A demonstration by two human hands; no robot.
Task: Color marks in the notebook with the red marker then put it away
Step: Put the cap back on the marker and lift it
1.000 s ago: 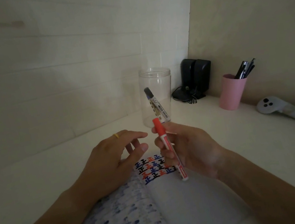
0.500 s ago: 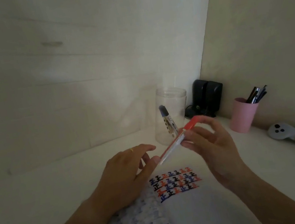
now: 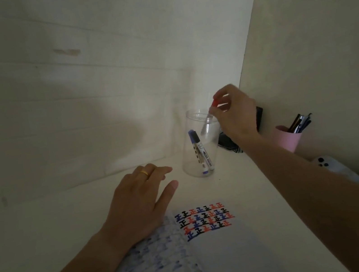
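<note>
Right now, a white desk fills most of the view, with an open notebook on it showing red, blue and black marks. The left hand lies flat by the notebook's top edge, fingers spread and holding nothing. The right hand pinches the red marker near its red cap, with the marker's lower end dipped inside the clear jar. Two more markers stand in that jar. A pink cup of pens sits near the wall.
</note>
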